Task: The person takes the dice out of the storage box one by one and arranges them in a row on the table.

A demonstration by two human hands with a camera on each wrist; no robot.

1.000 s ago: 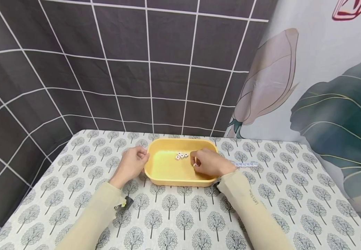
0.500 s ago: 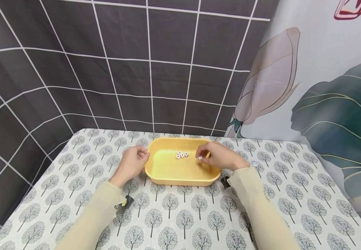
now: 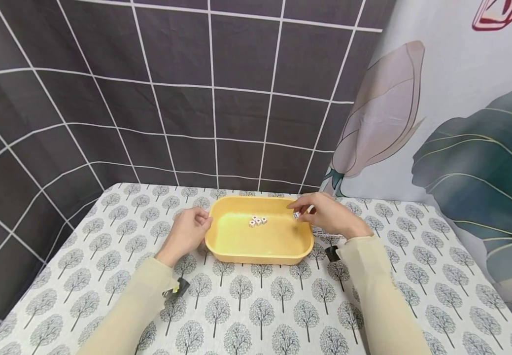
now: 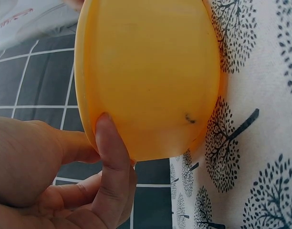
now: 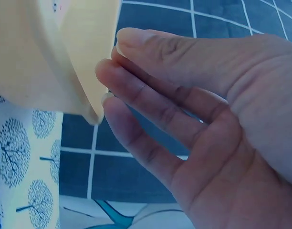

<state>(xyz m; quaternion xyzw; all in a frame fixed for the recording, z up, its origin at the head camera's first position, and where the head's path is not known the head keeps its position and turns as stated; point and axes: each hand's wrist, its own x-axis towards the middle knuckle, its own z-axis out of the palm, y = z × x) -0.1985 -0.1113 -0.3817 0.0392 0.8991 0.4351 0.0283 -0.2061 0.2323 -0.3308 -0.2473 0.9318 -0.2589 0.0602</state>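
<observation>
A yellow tray with rounded corners sits on the cloth-covered table, and several small white dice lie clustered inside it. My left hand pinches the tray's left rim; in the left wrist view its fingers press the outer wall of the tray. Over the tray's right end, my right hand pinches a white die with dark blue dots between thumb and fingertips. In the right wrist view the fingers are by the tray's rim, and the held die is hidden.
A narrow white strip with blue marks lies on the tree-patterned tablecloth just right of the tray, partly behind my right wrist. A dark gridded curtain hangs behind the table, and a flower-printed curtain hangs at the right.
My right hand has lifted from the tray's floor and moved right and away from me to the right rim with the die. My left hand stays at the left rim.
</observation>
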